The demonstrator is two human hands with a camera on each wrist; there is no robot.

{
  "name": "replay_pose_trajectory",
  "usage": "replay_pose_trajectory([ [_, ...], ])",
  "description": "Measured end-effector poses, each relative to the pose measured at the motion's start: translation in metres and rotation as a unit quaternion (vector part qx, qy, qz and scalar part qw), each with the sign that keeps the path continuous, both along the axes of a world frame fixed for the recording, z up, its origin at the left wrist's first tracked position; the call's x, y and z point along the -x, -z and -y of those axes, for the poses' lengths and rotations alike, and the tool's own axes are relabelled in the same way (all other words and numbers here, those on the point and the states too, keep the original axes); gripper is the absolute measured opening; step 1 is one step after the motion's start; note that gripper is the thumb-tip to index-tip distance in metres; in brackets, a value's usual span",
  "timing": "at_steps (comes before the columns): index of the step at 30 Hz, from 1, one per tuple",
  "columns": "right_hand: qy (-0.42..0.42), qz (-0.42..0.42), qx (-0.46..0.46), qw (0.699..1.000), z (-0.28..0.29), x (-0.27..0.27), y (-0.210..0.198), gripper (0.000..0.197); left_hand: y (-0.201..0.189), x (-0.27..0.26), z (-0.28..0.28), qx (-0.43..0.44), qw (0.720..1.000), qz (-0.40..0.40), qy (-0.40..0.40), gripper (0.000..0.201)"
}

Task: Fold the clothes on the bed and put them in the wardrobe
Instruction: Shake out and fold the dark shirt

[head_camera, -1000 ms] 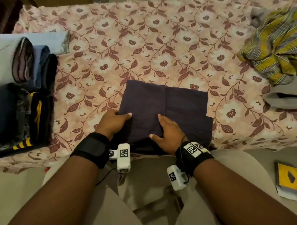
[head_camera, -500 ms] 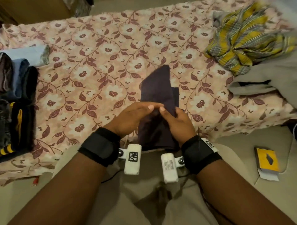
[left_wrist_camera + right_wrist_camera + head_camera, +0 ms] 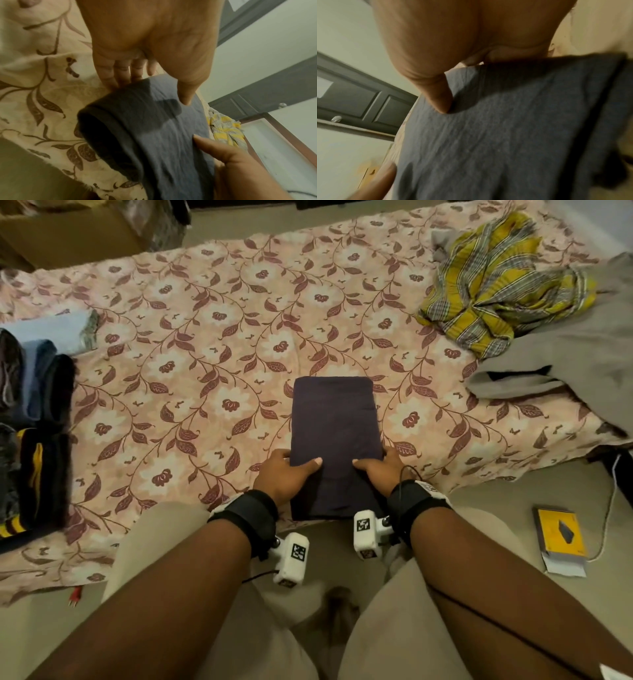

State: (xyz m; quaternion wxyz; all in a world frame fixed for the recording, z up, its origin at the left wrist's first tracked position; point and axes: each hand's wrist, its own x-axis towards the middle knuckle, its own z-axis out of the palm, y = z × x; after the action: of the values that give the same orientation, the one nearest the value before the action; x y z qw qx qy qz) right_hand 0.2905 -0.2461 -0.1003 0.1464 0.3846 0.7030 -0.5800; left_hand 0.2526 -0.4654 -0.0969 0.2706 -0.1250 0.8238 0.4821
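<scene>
Navy folded garment lies lengthwise away from both hands.

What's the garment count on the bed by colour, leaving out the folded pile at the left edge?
dark navy garment, folded, gripped by left hand and right hand: 1
yellow plaid garment, crumpled: 1
grey garment, unfolded: 1
Total: 3
A grey bit behind the plaid may be a separate item; cannot tell.

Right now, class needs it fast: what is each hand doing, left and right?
Left hand: grips the left edge of the folded dark garment.
Right hand: grips its right edge.
</scene>
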Motion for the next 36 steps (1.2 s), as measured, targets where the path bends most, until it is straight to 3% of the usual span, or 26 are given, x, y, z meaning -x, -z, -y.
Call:
replay_pose_trajectory([
  [4, -0.010, 0.012, 0.017, 1.000, -0.001, 0.004, -0.012, 0.040, -0.012, 0.002, -0.005, -0.134, 0.988, 0.076, -0.022, 0.041],
  [8, 0.043, 0.005, 0.155, 0.987, 0.005, 0.000, -0.030, 0.035, -0.033, 0.002, -0.005, -0.261, 0.962, 0.070, -0.048, 0.030],
  [11, 0.087, -0.008, 0.264, 0.960, 0.010, -0.007, -0.045, 0.031, -0.055, 0.002, 0.004, -0.388, 0.914, 0.086, -0.085, 0.046],
  [14, 0.118, -0.053, 0.321, 0.938, 0.022, -0.013, -0.059, 0.032, -0.076, -0.005, 0.014, -0.503, 0.854, 0.128, -0.049, 0.098],
  [16, 0.138, -0.084, 0.336, 0.928, 0.036, -0.014, -0.064, 0.029, -0.085, -0.014, 0.014, -0.533, 0.838, 0.113, -0.012, 0.123],
  [18, 0.155, -0.101, 0.340, 0.922, 0.049, -0.011, -0.062, 0.034, -0.092, -0.026, 0.009, -0.495, 0.867, 0.060, 0.000, 0.118],
  [21, 0.154, -0.116, 0.318, 0.928, 0.073, -0.003, -0.058, 0.043, -0.079, -0.045, 0.000, -0.392, 0.920, -0.016, -0.009, 0.069],
  [25, 0.090, -0.115, 0.229, 0.962, 0.099, 0.000, -0.038, 0.085, -0.062, -0.050, 0.013, -0.328, 0.925, 0.005, -0.191, 0.035],
  [27, 0.057, -0.118, 0.202, 0.970, 0.097, 0.004, -0.006, 0.088, -0.061, -0.041, 0.030, -0.290, 0.924, 0.035, -0.245, 0.024],
  [30, 0.075, -0.086, 0.119, 0.986, 0.094, 0.001, -0.028, 0.111, -0.056, -0.031, 0.064, -0.244, 0.926, 0.081, -0.277, 0.023],
  [32, 0.087, -0.085, -0.005, 0.993, 0.080, 0.006, -0.043, 0.099, -0.047, -0.027, 0.091, -0.191, 0.933, 0.096, -0.288, 0.034],
  [33, 0.068, -0.083, -0.061, 0.992, 0.072, 0.010, -0.049, 0.092, -0.042, -0.027, 0.104, -0.172, 0.935, 0.102, -0.292, 0.034],
  [36, -0.062, -0.086, -0.165, 0.981, 0.058, 0.026, -0.050, 0.095, -0.031, -0.030, 0.139, -0.108, 0.943, 0.119, -0.292, 0.023],
])
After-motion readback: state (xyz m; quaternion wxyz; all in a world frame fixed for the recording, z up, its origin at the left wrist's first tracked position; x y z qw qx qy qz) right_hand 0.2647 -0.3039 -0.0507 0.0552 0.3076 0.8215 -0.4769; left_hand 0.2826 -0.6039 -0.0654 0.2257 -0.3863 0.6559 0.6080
